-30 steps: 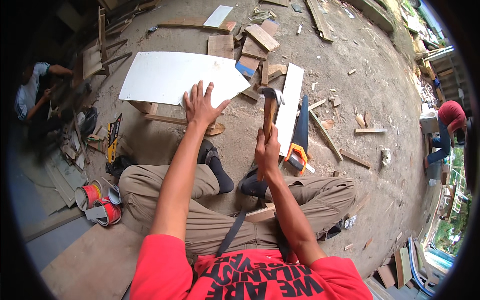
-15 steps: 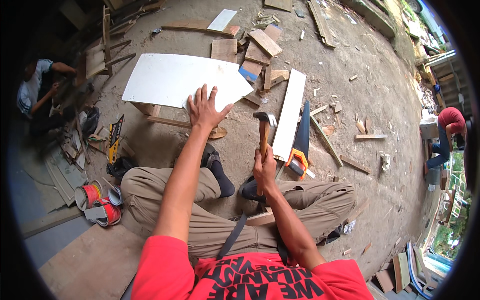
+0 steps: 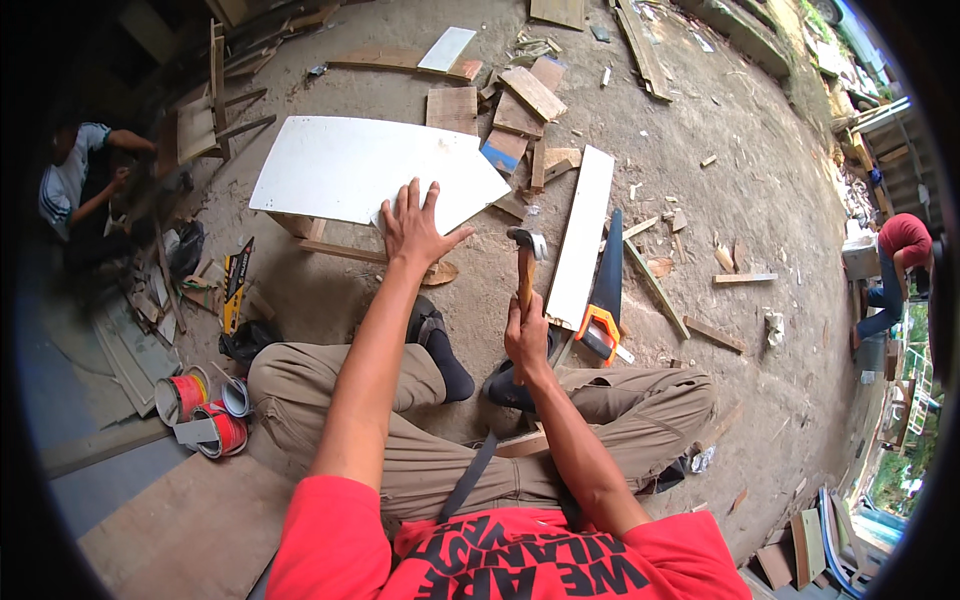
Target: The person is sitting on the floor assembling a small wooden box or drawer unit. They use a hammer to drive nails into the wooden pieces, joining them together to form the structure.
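My left hand (image 3: pixel 412 228) lies with fingers spread on the near edge of a white board (image 3: pixel 350 165). That board rests flat over a low wooden frame (image 3: pixel 318 242), whose legs and rail show below it. In my right hand (image 3: pixel 526 335) is a claw hammer (image 3: pixel 526 265), gripped by its wooden handle and held upright with the head at the top. The hammer is apart from the board. Just right of it lie a long narrow white plank (image 3: pixel 583 235) and a handsaw (image 3: pixel 607 285) with an orange and black handle.
Wood offcuts (image 3: pixel 517 115) are heaped beyond the board. Red cans (image 3: pixel 215 430) stand by my left knee, near a saw in a yellow and black sleeve (image 3: pixel 235 285). One person (image 3: pixel 80 185) sits at far left; another person (image 3: pixel 895 255) bends over at far right.
The whole view has shifted slightly, so everything sits a little lower in the picture. My left hand stays on the board and my right hand still holds the hammer.
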The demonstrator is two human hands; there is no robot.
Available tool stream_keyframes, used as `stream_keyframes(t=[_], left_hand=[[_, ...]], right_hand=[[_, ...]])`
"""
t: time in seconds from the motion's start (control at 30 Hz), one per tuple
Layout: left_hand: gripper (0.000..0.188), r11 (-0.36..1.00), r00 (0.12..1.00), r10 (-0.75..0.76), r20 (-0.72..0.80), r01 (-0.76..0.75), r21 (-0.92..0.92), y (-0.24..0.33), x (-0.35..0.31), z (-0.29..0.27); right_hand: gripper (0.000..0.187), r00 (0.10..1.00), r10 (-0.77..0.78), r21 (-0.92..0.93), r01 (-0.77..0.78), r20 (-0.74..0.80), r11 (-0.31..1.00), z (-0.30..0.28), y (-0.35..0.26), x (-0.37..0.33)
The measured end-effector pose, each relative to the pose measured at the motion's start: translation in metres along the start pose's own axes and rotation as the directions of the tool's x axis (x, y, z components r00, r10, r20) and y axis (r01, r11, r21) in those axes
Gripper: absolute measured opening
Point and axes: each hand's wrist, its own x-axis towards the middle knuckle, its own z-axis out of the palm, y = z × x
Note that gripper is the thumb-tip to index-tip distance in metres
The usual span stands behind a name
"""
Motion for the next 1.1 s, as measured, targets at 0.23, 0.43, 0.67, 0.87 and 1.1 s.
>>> stream_keyframes(t=[0.23, 0.43, 0.67, 0.87, 1.1], left_hand=[[0.104, 0.999, 0.999, 0.031, -0.032, -0.031, -0.012, -0.002, 0.006, 0.001], [0.102, 0.999, 0.998, 0.031, -0.050, -0.031, -0.006, -0.002, 0.007, -0.001], [0.099, 0.999, 0.996, 0.032, -0.077, -0.033, -0.008, -0.004, 0.009, 0.005], [0.099, 0.999, 0.999, 0.029, -0.034, -0.030, -0.038, -0.001, 0.008, 0.001], [0.097, 0.999, 0.999, 0.012, -0.030, -0.014, -0.046, 0.004, 0.007, -0.001]], right_hand=[[0.025, 0.991, -0.010, 0.443, 0.068, -0.132, 0.894, -0.018, -0.041, 0.044], [0.022, 0.984, -0.074, 0.328, 0.124, -0.162, 0.936, -0.005, -0.050, 0.066], [0.026, 0.992, -0.072, 0.150, 0.087, -0.101, 0.985, -0.001, -0.045, 0.057], [0.018, 0.985, -0.088, 0.255, 0.125, -0.150, 0.959, 0.013, -0.013, 0.046], [0.033, 0.989, 0.147, -0.016, -0.147, 0.029, 0.989, 0.006, 0.030, -0.001]])
